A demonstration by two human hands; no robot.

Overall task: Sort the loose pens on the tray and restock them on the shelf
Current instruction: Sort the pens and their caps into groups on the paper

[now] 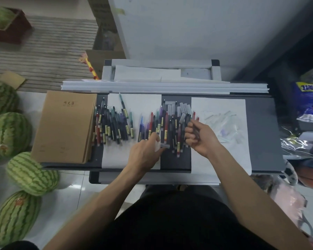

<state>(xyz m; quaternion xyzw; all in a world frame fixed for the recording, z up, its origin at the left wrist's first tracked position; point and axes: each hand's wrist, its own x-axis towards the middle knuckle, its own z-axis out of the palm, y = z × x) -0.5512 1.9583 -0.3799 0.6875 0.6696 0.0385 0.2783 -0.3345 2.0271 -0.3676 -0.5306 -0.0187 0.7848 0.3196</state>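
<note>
Right hand [197, 137]: grip closed in a fist round a bundle of dark reddish pens [194, 116], tips poking out the top. Count can't be told. They are probably held upright like that to gather one colour in the fist while the other hand works.

Left hand [145, 150]: thumb and fingers seem to pinch a short clear plastic pen cap [164, 145] just above the paper at the near edge of the pens. The edges are blurred, so the pinch is a best reading.

The task's pens lie on the dark grey flat tray [260, 123], which serves as the tabletop in front of the seated person.
- Left pile of dark, green and red pens [114, 123], fanned over the left white paper sheet [143, 101]. It looks like an already grouped lot.
- Middle pile of blue, purple, red and black pens [163, 127], just beside both hands. This is likely the lot being sorted now.
- Loose clear caps [184, 109] lie at the far end of the middle pile.
- The right white paper sheet [217, 105] carries thin clear plastic sleeves [222, 123], apparently empty and kept apart from the pens.

No pen is on a shelf yet, so restocking is not started.

Containers: a dark red box [16, 29] on the floor holds a striped watermelon [0, 17]. The contents of the open cardboard box [107, 38] are too blurred to tell.

Also there: a stack of brown kraft notebooks [65, 127] at the tray's left end.
</note>
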